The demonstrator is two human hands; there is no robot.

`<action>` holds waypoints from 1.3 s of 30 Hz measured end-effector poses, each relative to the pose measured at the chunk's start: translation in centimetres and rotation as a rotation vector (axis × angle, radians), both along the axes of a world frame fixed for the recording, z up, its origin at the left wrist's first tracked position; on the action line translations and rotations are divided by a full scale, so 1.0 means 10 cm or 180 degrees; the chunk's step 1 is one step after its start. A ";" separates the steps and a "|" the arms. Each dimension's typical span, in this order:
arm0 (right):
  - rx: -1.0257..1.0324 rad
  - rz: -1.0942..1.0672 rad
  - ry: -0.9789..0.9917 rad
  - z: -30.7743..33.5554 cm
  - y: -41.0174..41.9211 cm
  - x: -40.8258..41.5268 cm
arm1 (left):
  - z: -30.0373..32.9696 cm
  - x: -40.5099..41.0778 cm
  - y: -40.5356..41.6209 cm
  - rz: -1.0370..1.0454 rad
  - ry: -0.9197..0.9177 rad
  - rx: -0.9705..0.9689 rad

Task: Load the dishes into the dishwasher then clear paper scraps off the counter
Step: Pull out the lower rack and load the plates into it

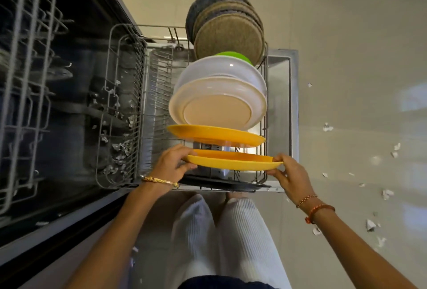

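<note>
At far left the dishwasher's dark tub (57,108) stands open, an upper wire rack (25,85) jutting out. Just right of it the pulled-out lower rack (120,108) holds torn paper scraps (120,147) in its left section and a row of upright dishes in its right one: woven mats (227,34) at the back, a green dish (233,56), two white plates (218,101), then a yellow plate (216,135) already slotted. The left hand (172,164) pinches the left rim of a second yellow plate (233,161), thumb on top and fingers curled beneath; the right hand (290,174) pinches the opposite rim the same way. This plate hovers just in front of the slotted one, near the rack's front edge. Further right, more paper scraps (370,225) lie scattered on the pale floor (346,57).

Loading appears to be the step in hand. The next move likely calls for tipping the plate upright and lowering it between free tines without knocking its neighbour. The scraps seem yet to be cleared.
</note>
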State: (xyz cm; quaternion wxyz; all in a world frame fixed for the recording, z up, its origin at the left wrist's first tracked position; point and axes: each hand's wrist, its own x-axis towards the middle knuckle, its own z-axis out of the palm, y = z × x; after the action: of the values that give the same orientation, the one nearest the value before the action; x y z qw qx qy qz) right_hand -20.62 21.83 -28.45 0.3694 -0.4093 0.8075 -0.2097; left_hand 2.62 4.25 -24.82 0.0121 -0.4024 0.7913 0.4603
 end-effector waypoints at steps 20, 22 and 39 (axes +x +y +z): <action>-0.0003 0.0306 0.0232 0.02 -0.07 -0.02 | 0.00 0.03 -0.01 -0.0048 -0.0189 0.0068; 0.0048 0.0345 0.0179 -0.01 -0.13 -0.01 | -0.02 0.02 -0.03 0.0034 -0.0253 0.0220; 0.1063 0.0391 0.0374 -0.36 -0.42 -0.02 | -0.13 -0.29 -0.20 0.0504 -0.1370 0.0134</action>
State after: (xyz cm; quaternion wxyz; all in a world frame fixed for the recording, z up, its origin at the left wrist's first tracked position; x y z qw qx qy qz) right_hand -20.80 17.64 -32.03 0.3966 -0.4024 0.8247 -0.0255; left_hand -0.31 2.26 -26.15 0.1528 -0.5517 0.7267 0.3798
